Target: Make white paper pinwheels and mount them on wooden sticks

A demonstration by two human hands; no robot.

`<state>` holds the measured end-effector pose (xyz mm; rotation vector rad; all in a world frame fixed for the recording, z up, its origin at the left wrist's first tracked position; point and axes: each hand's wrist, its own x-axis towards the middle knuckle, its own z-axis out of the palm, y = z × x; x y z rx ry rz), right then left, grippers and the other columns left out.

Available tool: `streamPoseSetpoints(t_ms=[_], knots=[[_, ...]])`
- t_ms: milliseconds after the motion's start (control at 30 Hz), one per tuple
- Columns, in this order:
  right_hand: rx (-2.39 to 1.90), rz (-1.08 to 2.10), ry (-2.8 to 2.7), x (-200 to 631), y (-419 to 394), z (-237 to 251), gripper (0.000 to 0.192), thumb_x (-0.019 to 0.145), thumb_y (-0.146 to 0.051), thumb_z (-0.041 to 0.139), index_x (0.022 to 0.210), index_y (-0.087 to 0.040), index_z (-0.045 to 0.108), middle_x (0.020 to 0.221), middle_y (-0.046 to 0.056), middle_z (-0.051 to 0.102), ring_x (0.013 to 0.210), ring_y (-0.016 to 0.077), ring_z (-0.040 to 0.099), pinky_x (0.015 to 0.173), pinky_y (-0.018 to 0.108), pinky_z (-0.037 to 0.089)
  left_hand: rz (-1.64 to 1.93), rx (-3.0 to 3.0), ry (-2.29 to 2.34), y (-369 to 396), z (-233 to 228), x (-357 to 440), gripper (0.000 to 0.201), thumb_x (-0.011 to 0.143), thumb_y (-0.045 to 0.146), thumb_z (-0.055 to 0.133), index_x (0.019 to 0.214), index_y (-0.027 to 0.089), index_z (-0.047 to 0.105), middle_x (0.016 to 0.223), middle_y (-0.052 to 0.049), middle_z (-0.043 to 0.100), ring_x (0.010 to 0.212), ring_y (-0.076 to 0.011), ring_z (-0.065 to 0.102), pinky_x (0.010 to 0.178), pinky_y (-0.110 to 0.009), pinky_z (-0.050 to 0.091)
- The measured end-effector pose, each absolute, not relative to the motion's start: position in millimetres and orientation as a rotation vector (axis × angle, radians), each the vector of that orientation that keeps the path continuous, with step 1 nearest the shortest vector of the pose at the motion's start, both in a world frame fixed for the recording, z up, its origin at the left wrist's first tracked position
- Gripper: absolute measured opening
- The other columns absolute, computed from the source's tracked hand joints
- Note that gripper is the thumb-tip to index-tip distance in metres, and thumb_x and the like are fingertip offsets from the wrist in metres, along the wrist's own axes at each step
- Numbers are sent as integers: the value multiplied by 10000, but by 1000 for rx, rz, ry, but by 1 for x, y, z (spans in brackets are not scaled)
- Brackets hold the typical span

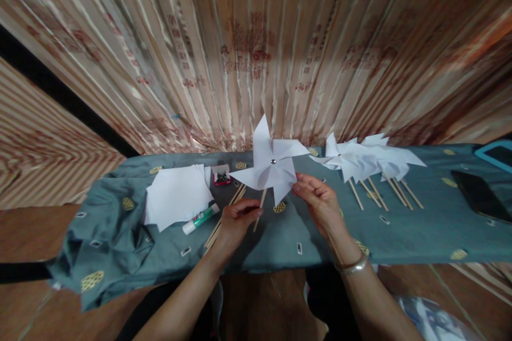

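Note:
A white paper pinwheel with a silver pin at its centre is held up over the table. My left hand grips its thin wooden stick between thumb and fingers. The right edge of one paper blade is pinched by my right hand, which wears a bracelet on the wrist. Close behind my left hand lie several loose wooden sticks. A small red box of dark pins stands left of the pinwheel.
White paper sheets lie stacked at left, a glue stick at their front edge. Several finished pinwheels overlap at right. Farther right are a dark phone and a blue-framed device. A patterned curtain hangs behind the table.

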<state>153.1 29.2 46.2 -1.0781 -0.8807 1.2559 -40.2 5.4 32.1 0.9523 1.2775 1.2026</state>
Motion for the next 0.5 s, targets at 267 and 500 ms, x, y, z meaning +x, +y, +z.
streamPoseSetpoints(t_ms=[267, 500], knots=[[-1060, 1328, -851, 144, 27, 47, 440, 515, -466, 905, 855, -237, 744, 699, -5, 734, 644, 154, 651, 665, 296, 541, 1213, 961, 1287, 6, 27, -40, 179, 523, 272, 810, 679, 191, 781, 713, -32, 740, 679, -165, 640, 665, -257, 496], [-1015, 1397, -916, 126, 19, 45, 385, 574, -448, 875, 879, -251, 748, 776, 13, 762, 736, 182, 687, 692, 310, 553, 1202, 991, 1255, 5, 25, -39, 189, 549, 301, 792, 697, 184, 781, 700, -32, 727, 689, -187, 638, 652, -274, 487]])
